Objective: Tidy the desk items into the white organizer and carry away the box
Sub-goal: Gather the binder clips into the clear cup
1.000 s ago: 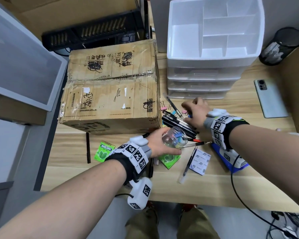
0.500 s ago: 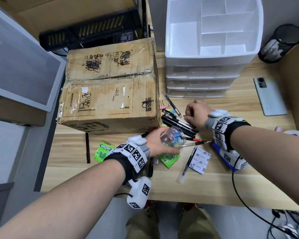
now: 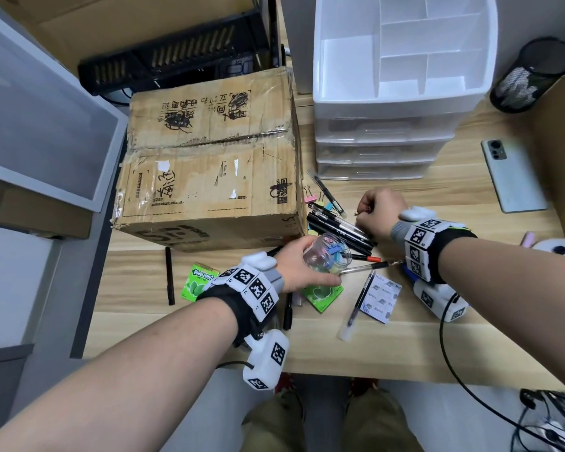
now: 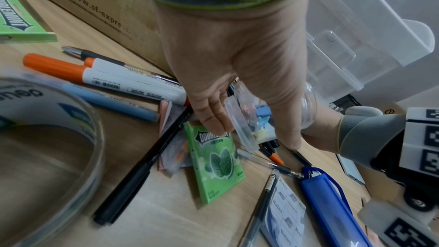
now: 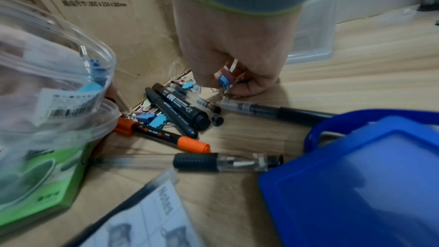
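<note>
My left hand (image 3: 302, 265) grips a clear plastic jar (image 3: 328, 257) holding coloured binder clips, tilted just above the desk in front of the cardboard box (image 3: 209, 164). The same jar (image 4: 247, 125) shows between the left hand's (image 4: 237, 74) fingers and thumb. My right hand (image 3: 377, 212) is curled over a few binder clips (image 5: 224, 81) at the right end of a pile of black pens (image 3: 336, 228). More clips (image 5: 154, 118) lie under the pens beside the box. The white organizer (image 3: 402, 76) stands behind, its top compartments bare.
Two green gum packs (image 3: 200, 282), a notes pad (image 3: 380, 298), loose pens (image 3: 356, 305), a blue card holder (image 5: 356, 179) and a tape roll (image 4: 47, 138) lie on the desk. A phone (image 3: 512, 177) and a mesh cup (image 3: 535, 73) sit at the right.
My right hand has slid slightly right along the pens and closed round a few binder clips. The left hand still holds the jar in about the same place.
</note>
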A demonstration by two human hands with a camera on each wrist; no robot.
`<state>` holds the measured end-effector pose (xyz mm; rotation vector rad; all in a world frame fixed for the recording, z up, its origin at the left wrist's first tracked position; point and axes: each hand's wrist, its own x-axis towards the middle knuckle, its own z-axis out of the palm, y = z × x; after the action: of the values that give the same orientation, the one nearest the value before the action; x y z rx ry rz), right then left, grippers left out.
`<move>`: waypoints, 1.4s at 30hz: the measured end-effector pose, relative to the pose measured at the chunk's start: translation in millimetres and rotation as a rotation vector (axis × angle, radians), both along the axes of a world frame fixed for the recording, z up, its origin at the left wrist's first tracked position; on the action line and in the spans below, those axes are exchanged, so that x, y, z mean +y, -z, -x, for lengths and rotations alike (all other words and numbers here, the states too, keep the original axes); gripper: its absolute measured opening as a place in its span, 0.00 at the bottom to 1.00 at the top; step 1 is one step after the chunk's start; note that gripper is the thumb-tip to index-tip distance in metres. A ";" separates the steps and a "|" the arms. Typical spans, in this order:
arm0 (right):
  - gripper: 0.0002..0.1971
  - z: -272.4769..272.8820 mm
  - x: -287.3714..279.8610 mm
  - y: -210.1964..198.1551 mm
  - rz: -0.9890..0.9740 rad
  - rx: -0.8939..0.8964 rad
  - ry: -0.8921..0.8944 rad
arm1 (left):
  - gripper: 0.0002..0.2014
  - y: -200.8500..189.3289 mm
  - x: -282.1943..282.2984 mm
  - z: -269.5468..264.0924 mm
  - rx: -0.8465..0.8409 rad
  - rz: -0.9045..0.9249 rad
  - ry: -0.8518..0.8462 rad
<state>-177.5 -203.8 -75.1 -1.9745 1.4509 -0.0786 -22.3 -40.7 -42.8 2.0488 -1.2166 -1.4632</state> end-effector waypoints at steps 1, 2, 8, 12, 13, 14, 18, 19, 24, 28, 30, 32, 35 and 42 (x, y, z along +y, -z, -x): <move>0.06 1.8 1.1 -0.6 0.009 0.004 -0.006 | 0.44 -1.3 0.0 0.3 -0.003 0.001 0.001; 0.08 2.9 1.5 -0.9 0.022 0.015 -0.015 | 0.43 -2.8 -0.2 0.3 -0.003 -0.001 0.000; 0.11 6.7 -1.5 0.5 -0.030 0.006 0.043 | 0.45 -4.3 0.8 1.9 -0.008 -0.010 0.003; 0.07 9.0 -5.8 -3.3 -0.081 -0.054 0.113 | 0.40 -5.2 -0.4 2.5 -0.007 -0.011 -0.012; 0.06 10.8 -6.6 -4.7 -0.091 -0.069 0.136 | 0.41 -5.4 -0.9 3.4 -0.006 -0.009 -0.017; 0.06 11.8 -7.1 -5.8 -0.110 -0.085 0.160 | 0.41 -6.2 -1.1 3.8 -0.008 -0.007 -0.021; 0.06 17.1 -5.9 -13.7 -0.234 -0.178 0.301 | 0.38 -7.5 -2.3 6.8 -0.019 -0.004 -0.024; 0.07 17.7 -5.2 -16.5 -0.291 -0.226 0.353 | 0.37 -7.0 -2.5 7.2 -0.017 -0.005 -0.030; 0.13 17.9 -1.8 -44.5 -0.648 -0.519 0.564 | 0.35 -4.1 -4.0 10.7 -0.039 0.000 -0.068; 0.08 10.0 10.4 -66.4 -0.810 -0.587 0.481 | 0.33 -6.2 -6.2 16.1 -0.039 0.017 -0.089; 0.08 3.9 22.9 -71.6 -0.810 -0.592 0.408 | 0.30 -8.8 -6.3 19.0 -0.020 0.046 -0.115; 0.09 -0.1 35.4 -71.7 -0.743 -0.562 0.293 | 0.31 -9.8 -5.9 21.3 0.014 0.067 -0.135; 0.09 -0.1 48.5 -70.0 -0.638 -0.505 0.136 | 0.32 -9.6 -4.4 22.3 0.044 0.075 -0.141; 0.04 1.9 52.3 -84.5 -0.728 -0.464 0.064 | 0.35 -3.3 6.5 21.1 0.094 0.102 -0.148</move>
<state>-179.5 -151.5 9.4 -1.2134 1.0335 -0.0268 -43.4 -34.2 -39.5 1.9353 -1.0568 -1.3833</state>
